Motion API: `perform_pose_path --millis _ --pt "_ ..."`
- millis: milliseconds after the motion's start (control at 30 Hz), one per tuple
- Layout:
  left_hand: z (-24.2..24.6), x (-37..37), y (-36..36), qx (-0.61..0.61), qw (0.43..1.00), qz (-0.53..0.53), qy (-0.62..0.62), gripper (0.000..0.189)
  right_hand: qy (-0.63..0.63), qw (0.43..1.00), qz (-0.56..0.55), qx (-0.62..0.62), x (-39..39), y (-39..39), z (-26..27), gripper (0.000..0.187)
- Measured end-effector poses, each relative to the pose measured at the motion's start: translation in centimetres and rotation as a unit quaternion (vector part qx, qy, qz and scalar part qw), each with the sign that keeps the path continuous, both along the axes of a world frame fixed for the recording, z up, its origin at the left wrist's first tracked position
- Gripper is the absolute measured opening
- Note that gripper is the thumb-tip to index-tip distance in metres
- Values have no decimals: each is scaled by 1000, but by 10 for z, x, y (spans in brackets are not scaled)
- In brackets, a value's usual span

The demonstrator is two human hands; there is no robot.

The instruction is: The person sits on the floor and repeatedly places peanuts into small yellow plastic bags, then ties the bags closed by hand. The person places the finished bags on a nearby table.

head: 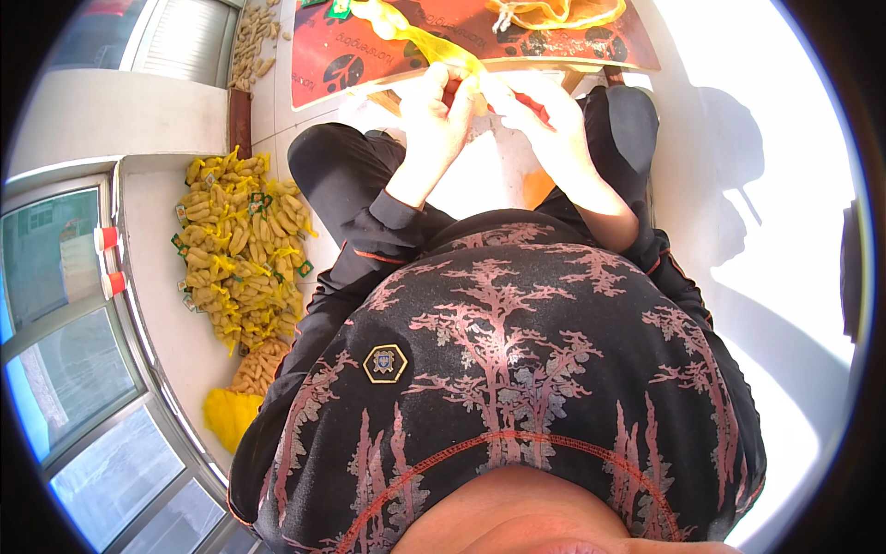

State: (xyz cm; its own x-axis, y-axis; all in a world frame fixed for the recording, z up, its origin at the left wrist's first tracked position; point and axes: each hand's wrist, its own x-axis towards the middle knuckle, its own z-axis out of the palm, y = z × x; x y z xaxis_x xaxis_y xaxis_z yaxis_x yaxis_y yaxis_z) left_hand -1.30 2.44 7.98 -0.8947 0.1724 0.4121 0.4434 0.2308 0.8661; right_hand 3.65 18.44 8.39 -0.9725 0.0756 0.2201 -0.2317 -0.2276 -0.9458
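A yellow mesh net bag [443, 50] stretches from the red board down to my hands, narrowing to a gathered end. My left hand [437, 114] pinches that gathered end between thumb and fingers. Close beside it, my right hand [543, 111] has its fingertips on the same end of the netting; strong sunlight washes out its finer details. Both hands are over my lap, at the near edge of the red printed board [387, 69]. Small green tags [339, 8] lie by the far part of the net.
An orange-yellow mesh bag [564, 14] with a white tie lies on the board. On the floor at left is a heap of filled yellow net bags [242, 242] with tags. Loose tan, peanut-shaped pieces [255, 41] lie farther ahead. A glazed window frame [83, 311] borders the left.
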Motion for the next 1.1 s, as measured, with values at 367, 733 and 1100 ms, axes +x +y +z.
perform_pose_path --millis 367,733,1100 --pt "22 3 3 104 993 -33 -37 8 2 980 -42 196 -34 -9 4 27" --pt "38 4 -8 159 983 -19 -94 6 41 992 26 116 -50 -5 -1 19" --pt "31 8 -12 285 939 -76 -175 8 -9 999 -18 36 -37 -14 -7 23"
